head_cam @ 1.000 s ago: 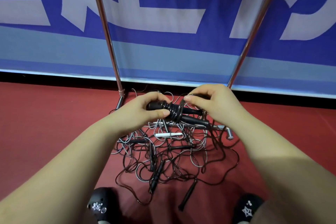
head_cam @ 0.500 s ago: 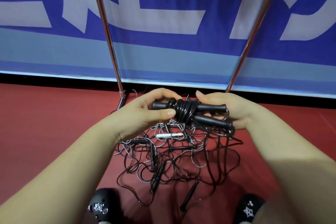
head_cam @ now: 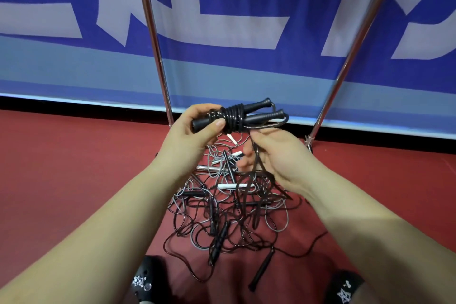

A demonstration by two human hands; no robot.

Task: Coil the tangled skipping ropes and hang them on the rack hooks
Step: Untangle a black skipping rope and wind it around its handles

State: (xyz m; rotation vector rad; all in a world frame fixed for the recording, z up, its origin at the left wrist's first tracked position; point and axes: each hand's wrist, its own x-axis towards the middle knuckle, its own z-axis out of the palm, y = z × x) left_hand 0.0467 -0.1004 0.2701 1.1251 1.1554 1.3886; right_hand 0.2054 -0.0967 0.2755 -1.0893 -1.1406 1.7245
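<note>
Crouching view, looked down at red floor (head_cam: 74,180) in front of blue-and-white banner (head_cam: 234,32). Banner's bottom edge met a black strip along the floor line, closing off the far side. Two chrome rack poles: left pole (head_cam: 153,39) near vertical, right pole (head_cam: 355,39) leaning outward toward the top, both footed at the banner base. Low chrome crossbar (head_cam: 204,168) partly seen under the hands. Open floor left and right of the poles. Two black shoes (head_cam: 145,281) at the bottom edge, just behind the pile.

Tangled ropes (head_cam: 227,217) heaped on the floor between the pole feet: black and grey cords looped over each other, several black handles plus white ones mixed in. One black handle (head_cam: 261,269) lay at the near edge of the heap, close to the right shoe.

Coiled rope bundle (head_cam: 234,118) held up above the heap, between the poles, handles roughly horizontal and pointing right, cord wound tight around both handles mid-length. Left hand (head_cam: 195,136) gripped the bundle's left end, fingers curled behind, thumb pressed on the front next to the wraps. Right hand (head_cam: 274,155) just below and right of the bundle, fingers curled around loose black cord that ran from the wraps, through the hand, down into the heap.
</note>
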